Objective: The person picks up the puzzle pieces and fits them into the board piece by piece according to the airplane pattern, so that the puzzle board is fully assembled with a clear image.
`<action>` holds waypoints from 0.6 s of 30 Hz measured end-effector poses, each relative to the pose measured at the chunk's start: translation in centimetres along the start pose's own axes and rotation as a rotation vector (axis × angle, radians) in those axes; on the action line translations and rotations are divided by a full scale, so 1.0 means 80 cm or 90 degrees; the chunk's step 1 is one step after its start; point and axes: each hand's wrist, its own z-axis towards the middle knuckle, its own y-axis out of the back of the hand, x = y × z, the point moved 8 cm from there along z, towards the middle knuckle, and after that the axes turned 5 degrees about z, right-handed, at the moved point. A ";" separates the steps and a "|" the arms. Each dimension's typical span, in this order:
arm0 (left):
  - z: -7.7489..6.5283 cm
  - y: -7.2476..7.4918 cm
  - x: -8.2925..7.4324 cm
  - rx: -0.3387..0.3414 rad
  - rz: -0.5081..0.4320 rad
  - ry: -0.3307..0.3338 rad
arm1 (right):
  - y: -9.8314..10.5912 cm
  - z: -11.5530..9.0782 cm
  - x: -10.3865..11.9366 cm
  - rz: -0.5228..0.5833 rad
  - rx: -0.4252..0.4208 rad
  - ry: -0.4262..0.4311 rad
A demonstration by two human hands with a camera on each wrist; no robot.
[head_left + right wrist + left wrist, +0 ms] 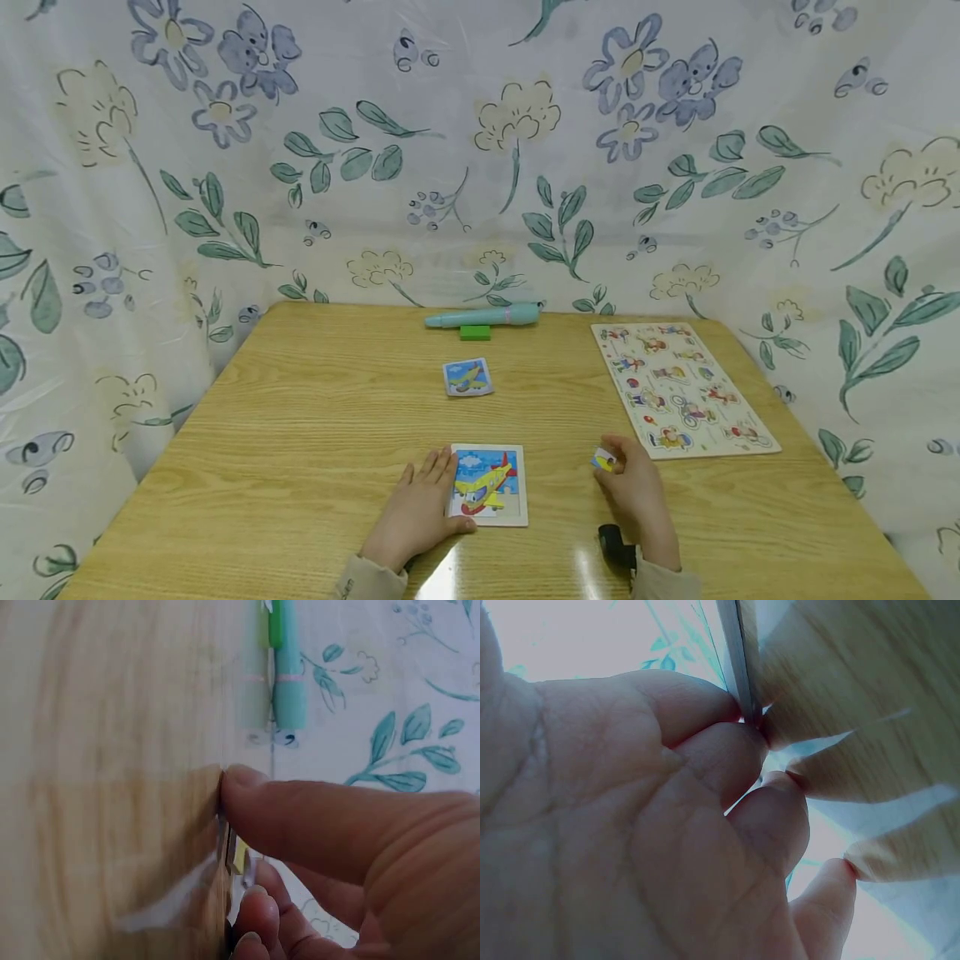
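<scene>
A small airplane jigsaw puzzle (487, 483) in a pale frame lies on the table, with a bare patch showing toward its lower right. My left hand (422, 508) lies against the frame's left edge, fingers extended and thumb at the lower corner. In the left wrist view, the left fingertips (784, 799) meet the tabletop beside the frame's thin edge (737, 660). To the right of the puzzle, my right hand (637, 492) pinches a puzzle piece (602, 459) coloured blue, white and yellow. Only the edge of that piece (239, 856) shows in the right wrist view, low over the table.
A reference card (468, 377) with the airplane picture lies beyond the puzzle. Farther back are a teal pen-shaped object (483, 316) and a green block (475, 332). A large board with figures (678, 387) lies at the right. A floral curtain (480, 192) hangs behind the table.
</scene>
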 end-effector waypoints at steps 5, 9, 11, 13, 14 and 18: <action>0.000 0.000 -0.001 0.003 -0.007 -0.001 | -0.001 -0.001 0.004 -0.023 0.004 0.010; -0.001 0.001 -0.001 0.007 -0.012 0.001 | 0.004 -0.002 0.002 0.001 -0.031 -0.010; -0.001 0.002 -0.001 0.006 -0.012 0.000 | 0.006 -0.004 -0.001 0.016 -0.051 -0.032; -0.001 0.002 -0.001 0.005 -0.013 0.000 | 0.008 -0.006 -0.003 0.026 -0.067 -0.050; -0.001 0.002 -0.001 0.005 -0.013 0.001 | 0.008 -0.006 -0.003 0.035 -0.072 -0.055; -0.001 0.003 -0.002 0.003 -0.010 -0.002 | 0.003 -0.007 -0.003 0.099 -0.080 -0.069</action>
